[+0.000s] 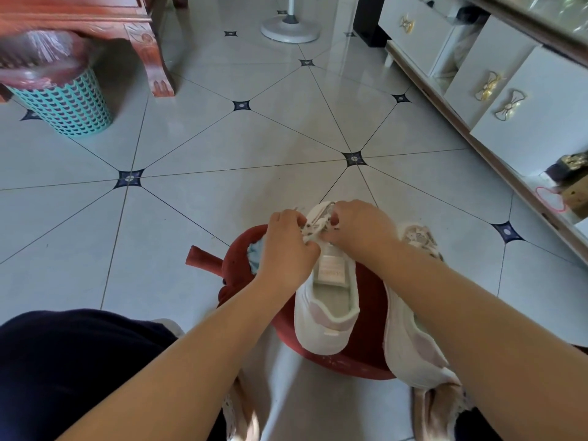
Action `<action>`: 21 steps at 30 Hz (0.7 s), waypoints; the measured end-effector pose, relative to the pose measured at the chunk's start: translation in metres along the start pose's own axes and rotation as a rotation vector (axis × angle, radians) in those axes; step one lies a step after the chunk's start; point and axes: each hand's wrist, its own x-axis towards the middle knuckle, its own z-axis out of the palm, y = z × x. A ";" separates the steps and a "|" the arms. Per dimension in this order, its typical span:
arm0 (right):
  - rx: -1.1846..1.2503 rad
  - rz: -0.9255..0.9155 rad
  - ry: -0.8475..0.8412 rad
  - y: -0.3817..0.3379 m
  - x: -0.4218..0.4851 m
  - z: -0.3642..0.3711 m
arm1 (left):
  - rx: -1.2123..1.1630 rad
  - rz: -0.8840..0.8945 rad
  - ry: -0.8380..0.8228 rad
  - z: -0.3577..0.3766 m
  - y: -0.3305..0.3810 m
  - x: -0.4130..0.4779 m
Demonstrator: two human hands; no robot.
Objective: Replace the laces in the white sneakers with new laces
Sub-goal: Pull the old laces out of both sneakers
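Note:
A white sneaker (pixel 327 313) with pale pink trim lies on a red stool (pixel 366 351), toe pointing away from me. My left hand (pixel 288 249) and my right hand (pixel 359 230) sit over its lacing area, fingers curled and pinching the white lace (pixel 313 229) from either side. The lace ends are mostly hidden under my fingers. A second white sneaker (pixel 410 332) lies to the right on the stool, partly covered by my right forearm.
A teal basket (pixel 68 103) with a pink bag stands at the far left beside a carved wooden table leg (pixel 156 65). A white fan base (pixel 289 28) is at the back. White cabinets (pixel 496 100) run along the right.

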 end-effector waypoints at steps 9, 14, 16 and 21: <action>0.251 0.205 0.476 0.062 -0.001 -0.046 | -0.022 -0.061 -0.007 -0.001 0.000 0.001; 0.368 0.003 0.127 0.032 -0.015 -0.021 | -0.015 -0.011 0.005 0.003 0.004 -0.001; 0.375 -0.003 0.068 0.017 -0.010 -0.012 | -0.013 0.000 0.016 0.003 0.004 -0.001; 0.097 0.000 0.024 -0.003 0.001 0.004 | 0.000 0.018 0.011 0.003 0.001 -0.001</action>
